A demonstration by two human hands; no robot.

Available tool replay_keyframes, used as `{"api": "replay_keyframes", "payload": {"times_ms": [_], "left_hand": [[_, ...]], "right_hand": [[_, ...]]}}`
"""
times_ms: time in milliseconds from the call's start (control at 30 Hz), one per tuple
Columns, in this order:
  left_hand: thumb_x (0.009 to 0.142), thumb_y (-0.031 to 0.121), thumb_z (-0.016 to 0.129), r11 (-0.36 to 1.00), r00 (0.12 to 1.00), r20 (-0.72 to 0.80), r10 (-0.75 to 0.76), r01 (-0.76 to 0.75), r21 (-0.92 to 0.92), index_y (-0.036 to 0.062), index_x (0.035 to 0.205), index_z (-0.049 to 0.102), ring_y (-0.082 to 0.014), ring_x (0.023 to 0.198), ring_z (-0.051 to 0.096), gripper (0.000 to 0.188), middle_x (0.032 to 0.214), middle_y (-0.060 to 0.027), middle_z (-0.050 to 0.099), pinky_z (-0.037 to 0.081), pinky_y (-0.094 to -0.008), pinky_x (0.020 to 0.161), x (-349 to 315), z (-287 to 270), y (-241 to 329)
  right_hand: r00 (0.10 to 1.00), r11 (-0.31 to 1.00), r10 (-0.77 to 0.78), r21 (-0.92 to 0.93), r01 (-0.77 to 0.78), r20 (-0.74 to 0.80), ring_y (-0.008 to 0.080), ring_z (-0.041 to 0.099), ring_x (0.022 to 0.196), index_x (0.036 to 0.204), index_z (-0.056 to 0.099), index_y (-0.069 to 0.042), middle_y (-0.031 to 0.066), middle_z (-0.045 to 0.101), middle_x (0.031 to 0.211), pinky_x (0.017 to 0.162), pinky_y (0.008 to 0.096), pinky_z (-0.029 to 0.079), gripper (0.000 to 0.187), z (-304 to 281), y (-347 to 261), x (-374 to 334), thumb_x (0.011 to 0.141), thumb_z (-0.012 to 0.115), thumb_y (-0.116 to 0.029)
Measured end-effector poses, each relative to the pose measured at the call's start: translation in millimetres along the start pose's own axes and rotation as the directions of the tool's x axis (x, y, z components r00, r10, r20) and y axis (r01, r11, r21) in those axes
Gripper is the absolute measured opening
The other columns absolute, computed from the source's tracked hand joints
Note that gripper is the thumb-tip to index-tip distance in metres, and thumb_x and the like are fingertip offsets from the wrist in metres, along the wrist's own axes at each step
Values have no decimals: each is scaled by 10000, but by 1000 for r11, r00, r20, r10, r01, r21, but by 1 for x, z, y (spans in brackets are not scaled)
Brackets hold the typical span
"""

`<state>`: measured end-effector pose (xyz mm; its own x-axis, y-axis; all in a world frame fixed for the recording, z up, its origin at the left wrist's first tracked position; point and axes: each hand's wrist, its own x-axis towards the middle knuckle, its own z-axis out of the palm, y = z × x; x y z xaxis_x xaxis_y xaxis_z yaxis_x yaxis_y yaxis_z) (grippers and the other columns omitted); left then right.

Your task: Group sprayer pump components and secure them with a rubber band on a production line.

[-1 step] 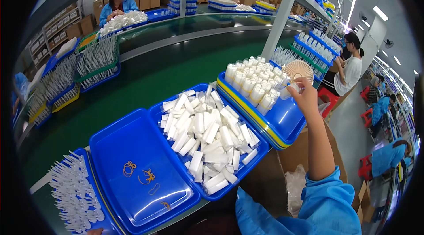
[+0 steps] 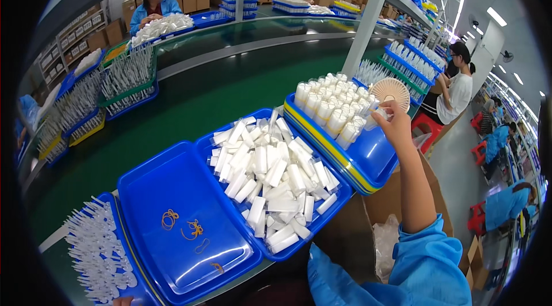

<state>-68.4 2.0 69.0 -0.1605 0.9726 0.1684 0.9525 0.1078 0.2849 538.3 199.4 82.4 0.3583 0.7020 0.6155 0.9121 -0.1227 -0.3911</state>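
My right hand (image 2: 395, 125) is raised over the far right blue tray (image 2: 374, 156), its thumb and fingers pinched round a small translucent whitish piece (image 2: 381, 114), mostly hidden by the fingers. Bundles of white tubes with clear ends (image 2: 330, 105) stand upright in that tray, just left of the hand. At the lower left edge only the fingertips of my left hand (image 2: 123, 301) show, beside a tray of thin white stick-like parts (image 2: 100, 248); whether they hold anything is hidden. Between the hands, a blue tray (image 2: 201, 148) carries a loose heap of white pieces in clear sleeves (image 2: 276, 168).
A blue tray (image 2: 224, 237) holds several tan rubber bands (image 2: 195, 229). A round beige fan (image 2: 390, 94) is behind my right hand. An open cardboard box (image 2: 428, 191) stands below it. A grey post (image 2: 368, 24) rises by the green conveyor (image 2: 230, 82); co-workers sit beyond.
My right fingers have turned slightly around the translucent piece, so less of it shows. The whole picture has shifted a little to the right.
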Motion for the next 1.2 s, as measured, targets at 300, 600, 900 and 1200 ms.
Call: {"api": "replay_keyframes", "payload": {"times_ms": [300, 600, 900, 1200], "left_hand": [[781, 132, 591, 935, 997, 7, -76, 68, 349, 29, 1092, 536, -378, 888, 547, 331, 1026, -178, 542, 449, -425, 747, 1, -2, -44], [754, 223, 591, 752, 981, 183, 63, -167, 637, 39, 979, 607, -304, 867, 547, 291, 892, -133, 604, 391, -438, 823, -2, -19, -40], [709, 170, 629, 654, 959, 244, 143, -276, 704, 11, 904, 607, -291, 800, 558, 252, 811, -117, 597, 382, -464, 860, -3, -25, -54], [635, 67, 547, 796, 991, 119, 59, -118, 593, 49, 619, 593, -289, 766, 523, 52, 584, -119, 532, 213, -583, 1022, -19, -17, -74]], "right_hand": [[973, 996, 76, 35, -86, 216, 263, 593, 735, 970, 593, 5, 167, 597, 847, 660, 354, 476, 354, 28, -15, 14, 809, 645, -306], [710, 758, -650, 293, 582, 269, 273, 544, 998, 1012, 593, -78, 107, 591, 1010, 850, 368, 444, 305, 46, -176, -31, 722, 663, -139], [304, 480, -711, 122, 869, 634, 230, 560, 923, 963, 611, -73, 61, 613, 892, 741, 336, 493, 298, 125, -237, -43, 668, 589, -37], [474, 520, -853, 433, 736, 219, 296, 537, 860, 952, 598, -28, 129, 576, 848, 788, 393, 415, 258, 62, -235, -58, 696, 624, -7]]}}
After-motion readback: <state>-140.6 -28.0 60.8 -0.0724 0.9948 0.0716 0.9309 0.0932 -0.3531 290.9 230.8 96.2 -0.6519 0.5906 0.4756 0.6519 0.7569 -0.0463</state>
